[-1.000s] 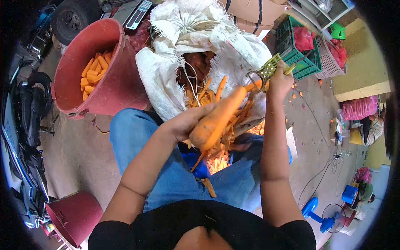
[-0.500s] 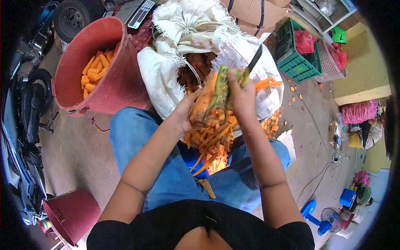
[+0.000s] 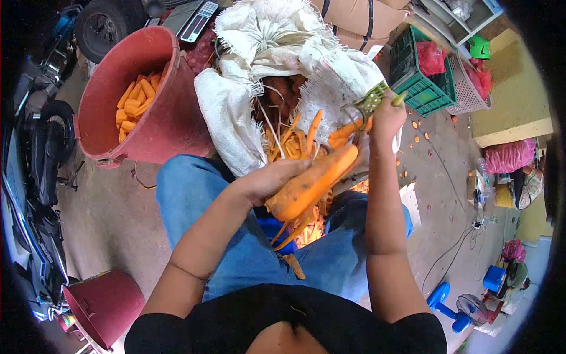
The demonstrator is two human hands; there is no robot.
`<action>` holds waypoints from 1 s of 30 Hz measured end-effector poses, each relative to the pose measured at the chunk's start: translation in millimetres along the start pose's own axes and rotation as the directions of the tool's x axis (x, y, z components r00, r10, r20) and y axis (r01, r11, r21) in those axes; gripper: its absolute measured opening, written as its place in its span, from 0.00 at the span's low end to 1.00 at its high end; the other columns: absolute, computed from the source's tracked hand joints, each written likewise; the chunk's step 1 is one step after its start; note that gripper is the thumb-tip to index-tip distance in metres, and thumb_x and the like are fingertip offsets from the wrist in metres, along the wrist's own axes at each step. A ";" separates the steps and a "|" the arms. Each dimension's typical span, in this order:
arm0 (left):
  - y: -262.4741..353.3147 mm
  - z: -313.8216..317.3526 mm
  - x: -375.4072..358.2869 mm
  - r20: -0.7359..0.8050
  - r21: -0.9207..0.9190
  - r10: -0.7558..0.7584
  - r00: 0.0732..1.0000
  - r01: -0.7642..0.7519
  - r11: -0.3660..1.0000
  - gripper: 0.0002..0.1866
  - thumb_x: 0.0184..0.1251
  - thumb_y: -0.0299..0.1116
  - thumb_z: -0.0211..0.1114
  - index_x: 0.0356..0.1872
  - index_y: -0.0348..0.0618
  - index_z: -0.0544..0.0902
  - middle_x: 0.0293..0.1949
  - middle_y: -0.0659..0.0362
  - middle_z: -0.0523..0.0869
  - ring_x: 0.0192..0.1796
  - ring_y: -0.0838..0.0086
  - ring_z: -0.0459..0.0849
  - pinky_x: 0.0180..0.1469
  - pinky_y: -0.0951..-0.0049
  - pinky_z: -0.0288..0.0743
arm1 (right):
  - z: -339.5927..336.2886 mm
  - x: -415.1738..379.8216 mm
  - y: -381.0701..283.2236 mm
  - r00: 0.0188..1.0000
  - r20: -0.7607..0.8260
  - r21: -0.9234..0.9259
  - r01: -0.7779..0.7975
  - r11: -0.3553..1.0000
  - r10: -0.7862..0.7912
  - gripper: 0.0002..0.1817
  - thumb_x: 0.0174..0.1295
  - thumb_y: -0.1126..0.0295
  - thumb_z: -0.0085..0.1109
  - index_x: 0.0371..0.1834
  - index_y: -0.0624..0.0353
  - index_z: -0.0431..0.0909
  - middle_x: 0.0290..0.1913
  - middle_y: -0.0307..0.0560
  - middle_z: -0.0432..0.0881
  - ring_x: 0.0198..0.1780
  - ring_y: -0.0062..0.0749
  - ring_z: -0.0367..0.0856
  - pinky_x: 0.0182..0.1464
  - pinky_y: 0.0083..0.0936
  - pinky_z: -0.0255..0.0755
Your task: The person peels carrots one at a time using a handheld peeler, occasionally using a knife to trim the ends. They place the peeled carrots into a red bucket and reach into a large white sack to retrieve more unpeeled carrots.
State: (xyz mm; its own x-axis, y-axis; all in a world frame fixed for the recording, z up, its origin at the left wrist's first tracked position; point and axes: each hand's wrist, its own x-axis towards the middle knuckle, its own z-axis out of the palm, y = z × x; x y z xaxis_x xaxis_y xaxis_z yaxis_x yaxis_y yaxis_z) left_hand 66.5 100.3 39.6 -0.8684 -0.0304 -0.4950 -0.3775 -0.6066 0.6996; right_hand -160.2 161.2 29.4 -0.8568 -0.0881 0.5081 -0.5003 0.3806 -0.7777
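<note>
My left hand is wrapped round a large, partly peeled carrot, which tilts up to the right above my lap. My right hand grips a green peeler by its handle, off to the right of the carrot and apart from it. Orange peelings lie at the mouth of a white woven sack in front of me. More strips hang between my knees over something blue.
A red tub with peeled carrots stands at the left. An empty-looking red bucket is at lower left. Green crate, carton and blue fan are farther off; a motorcycle borders the left edge.
My right hand has swung right with the peeler, away from the carrot. The carrot in my left hand has tipped towards the right and shows a bare orange strip.
</note>
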 end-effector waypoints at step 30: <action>12.2 -20.9 24.3 -0.207 -0.093 0.121 0.971 -0.142 0.985 0.18 0.65 0.41 0.38 0.46 0.39 0.68 0.37 0.57 0.78 0.34 0.74 0.79 0.38 0.74 0.75 | -9.8 -78.0 -71.6 0.867 0.488 0.213 -0.003 0.977 -0.104 0.08 0.53 0.70 0.51 0.26 0.64 0.68 0.21 0.60 0.71 0.25 0.55 0.72 0.25 0.36 0.63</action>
State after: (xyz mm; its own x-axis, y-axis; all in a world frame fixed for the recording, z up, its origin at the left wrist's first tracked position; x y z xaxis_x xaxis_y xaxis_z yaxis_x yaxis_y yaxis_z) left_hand 47.6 75.5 25.3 -0.8221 -0.2670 -0.5029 -0.2185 -0.6676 0.7117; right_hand -56.3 149.8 49.1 -0.7515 -0.5650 0.3406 -0.5128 0.1756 -0.8403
